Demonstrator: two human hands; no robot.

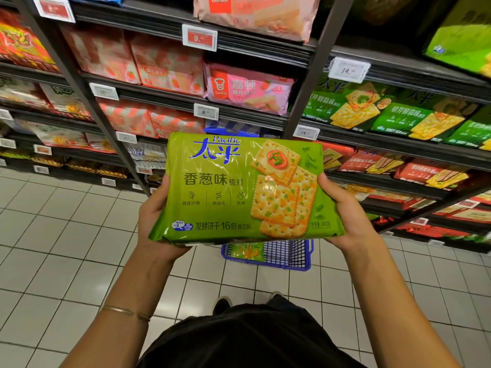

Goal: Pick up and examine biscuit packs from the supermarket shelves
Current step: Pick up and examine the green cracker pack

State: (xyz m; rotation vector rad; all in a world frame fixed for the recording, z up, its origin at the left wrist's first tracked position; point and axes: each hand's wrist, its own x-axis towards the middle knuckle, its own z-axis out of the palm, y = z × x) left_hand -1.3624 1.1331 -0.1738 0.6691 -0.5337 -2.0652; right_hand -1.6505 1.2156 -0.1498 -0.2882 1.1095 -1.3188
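A large light-green Pacific biscuit pack (225, 189) with pictured square crackers is held up in front of me, its printed front facing the camera. My left hand (152, 221) grips its left edge, fingers hidden behind the pack. My right hand (345, 216) grips its right edge, thumb on the front side. The pack is level and clear of the shelves.
Dark shelves (255, 49) run across the view with pink Garden wafer packs (247, 88), darker green cracker packs (372, 110) and red packs (425, 173). A blue shopping basket (287, 254) stands on the tiled floor (66, 248) below the pack, holding a green pack.
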